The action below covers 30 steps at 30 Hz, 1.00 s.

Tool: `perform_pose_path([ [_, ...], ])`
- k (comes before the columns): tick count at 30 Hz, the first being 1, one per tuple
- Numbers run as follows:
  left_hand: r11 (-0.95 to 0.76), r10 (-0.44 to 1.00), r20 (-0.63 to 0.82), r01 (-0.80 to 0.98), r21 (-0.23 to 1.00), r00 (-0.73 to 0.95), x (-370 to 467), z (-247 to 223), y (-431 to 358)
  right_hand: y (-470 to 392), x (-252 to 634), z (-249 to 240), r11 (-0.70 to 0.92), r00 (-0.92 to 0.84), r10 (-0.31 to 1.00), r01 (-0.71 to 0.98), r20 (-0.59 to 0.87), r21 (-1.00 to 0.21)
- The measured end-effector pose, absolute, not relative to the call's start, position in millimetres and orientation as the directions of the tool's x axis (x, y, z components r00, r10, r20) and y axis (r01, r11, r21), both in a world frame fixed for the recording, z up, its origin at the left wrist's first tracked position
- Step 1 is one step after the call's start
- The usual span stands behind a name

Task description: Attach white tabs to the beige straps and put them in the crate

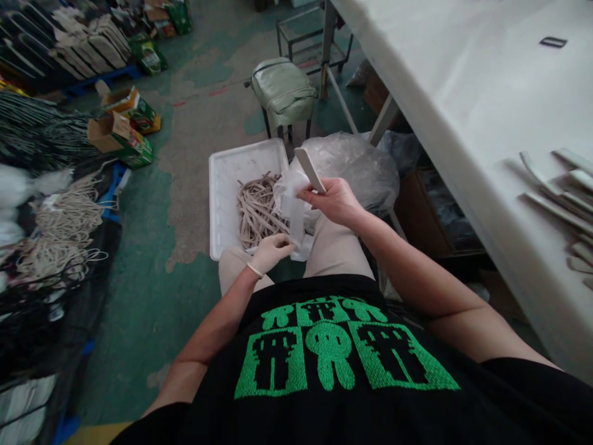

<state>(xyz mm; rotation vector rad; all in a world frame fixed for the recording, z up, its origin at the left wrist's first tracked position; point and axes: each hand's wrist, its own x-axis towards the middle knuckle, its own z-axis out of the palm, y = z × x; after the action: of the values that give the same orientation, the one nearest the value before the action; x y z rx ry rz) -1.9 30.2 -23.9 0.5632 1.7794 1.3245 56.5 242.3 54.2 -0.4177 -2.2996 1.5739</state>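
My right hand [340,199] is bare and closed on a flat beige strap [309,169], whose folded end sticks up past my fingers. Between the same thumb and fingers hangs the top of a narrow translucent plastic sleeve [297,217]. Lower down, my left hand [271,252], in a thin pale glove, pinches at the sleeve's bottom end; its exact hold is partly hidden. Behind both hands a white plastic tub [225,185] holds a tangled heap of beige straps [259,210]. White crumpled plastic lies at the tub's right side.
To my right runs a white-covered table [445,93] with several straps [567,198] on it. A stool with a wrapped green seat [283,86] stands beyond the tub. A large clear plastic bag [356,167] sits beside the table legs. Cartons [123,139] and corded bundles [65,228] line the left.
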Motion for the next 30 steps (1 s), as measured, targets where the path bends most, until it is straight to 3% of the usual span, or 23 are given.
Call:
perform_pose_path([
  [6, 0.313, 0.773, -0.424, -0.298, 0.902, -0.472, 3, -18, 26, 269, 25, 55, 0.096, -0.833, 0.552, 0.020, 0.037, -0.995],
  [15, 0.384, 0.844, -0.466, -0.307, 0.871, -0.267, 0, -16, 17, 280, -9, 38, 0.028, -0.836, 0.549, 0.042, -0.019, -0.999],
  [21, 0.448, 0.816, -0.545, -0.382, 0.808, -0.194, 4, -33, 18, 270, -24, 29, -0.043, -0.832, 0.547, 0.078, -0.089, -0.996],
  [26, 0.365, 0.759, -0.585, -0.556, 0.747, -0.287, 0, -48, 15, 275, -10, 17, -0.110, -0.823, 0.537, 0.147, -0.183, -0.983],
  [30, 0.129, 0.633, -0.627, -0.737, 0.664, -0.454, -9, -55, 15, 267, 36, 9, -0.157, -0.876, 0.335, 0.311, -0.347, -0.937],
])
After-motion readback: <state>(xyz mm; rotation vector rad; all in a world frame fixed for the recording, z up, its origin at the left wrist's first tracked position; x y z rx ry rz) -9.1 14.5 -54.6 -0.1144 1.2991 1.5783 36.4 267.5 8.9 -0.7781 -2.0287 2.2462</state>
